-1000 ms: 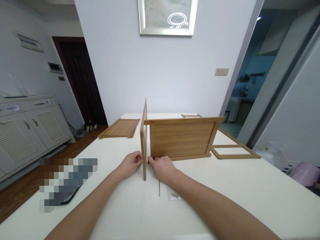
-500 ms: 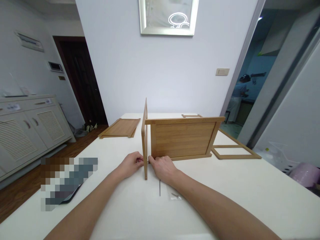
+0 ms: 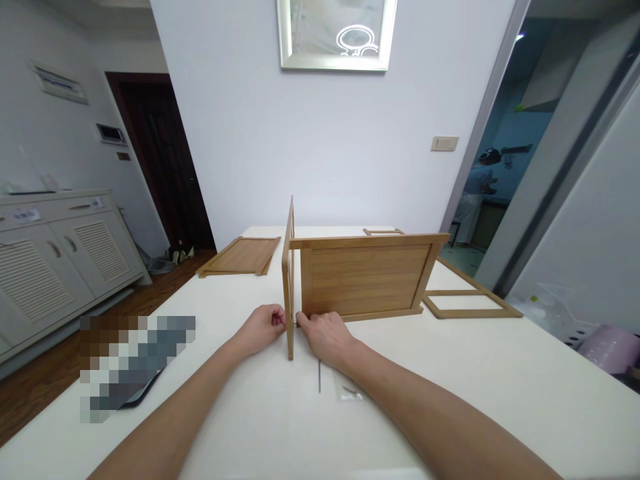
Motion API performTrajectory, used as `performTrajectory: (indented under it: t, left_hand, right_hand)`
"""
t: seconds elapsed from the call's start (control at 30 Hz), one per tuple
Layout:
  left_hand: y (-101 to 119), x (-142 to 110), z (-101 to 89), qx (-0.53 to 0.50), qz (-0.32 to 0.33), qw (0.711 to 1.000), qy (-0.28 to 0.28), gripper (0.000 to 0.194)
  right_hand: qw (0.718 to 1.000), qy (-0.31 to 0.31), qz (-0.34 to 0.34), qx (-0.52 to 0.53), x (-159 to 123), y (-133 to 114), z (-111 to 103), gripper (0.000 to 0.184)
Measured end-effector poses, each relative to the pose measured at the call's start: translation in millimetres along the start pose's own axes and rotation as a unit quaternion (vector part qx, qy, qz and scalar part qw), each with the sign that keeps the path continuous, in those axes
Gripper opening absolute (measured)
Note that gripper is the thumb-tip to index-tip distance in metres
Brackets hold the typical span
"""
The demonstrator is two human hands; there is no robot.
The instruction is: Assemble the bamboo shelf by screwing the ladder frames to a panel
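Note:
A narrow wooden frame stands upright on the white table, seen nearly edge-on. To its right a wooden panel stands on its long side, its upper rail meeting the frame. My left hand is closed at the frame's left face, low down, fingertips pinched against it; anything between them is too small to make out. My right hand grips the panel's lower left corner, thumb near the narrow gap beside the frame. Close below that hand lie a thin metal rod and a small clear bag with small hardware.
Wooden panels lie flat at the back left of the white table. An open wooden frame lies at the right. A pixelated dark object rests by the left edge. Another person stands beyond the doorway.
Almost nothing differs. The upright frame's lower part has shifted very slightly left, and both hands hold nearly the same places.

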State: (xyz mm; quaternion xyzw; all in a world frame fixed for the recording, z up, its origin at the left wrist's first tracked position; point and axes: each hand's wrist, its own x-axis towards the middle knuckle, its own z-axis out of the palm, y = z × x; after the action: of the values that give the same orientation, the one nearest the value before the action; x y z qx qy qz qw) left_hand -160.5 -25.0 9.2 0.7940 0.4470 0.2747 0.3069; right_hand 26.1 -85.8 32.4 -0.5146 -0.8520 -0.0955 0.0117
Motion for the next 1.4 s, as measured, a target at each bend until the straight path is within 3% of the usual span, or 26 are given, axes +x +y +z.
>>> performTrajectory:
  t: [0.57,1.0,1.4]
  left_hand:
    - [-5.3,-0.1,1.3,0.046,0.025,0.999,0.010,0.015]
    - [12.2,-4.2,1.2,0.058,0.013,0.998,0.027,0.010]
    - [10.3,-3.8,-1.5,0.051,0.006,0.999,0.006,0.010]
  right_hand:
    - [1.000,0.000,0.001,0.003,0.7,-0.1,0.6,0.026]
    - [1.000,-0.007,0.006,-0.003,-1.0,-1.5,-3.7,0.023]
    - [1.000,-0.019,0.007,-0.002,-1.6,-1.8,-6.1,0.025]
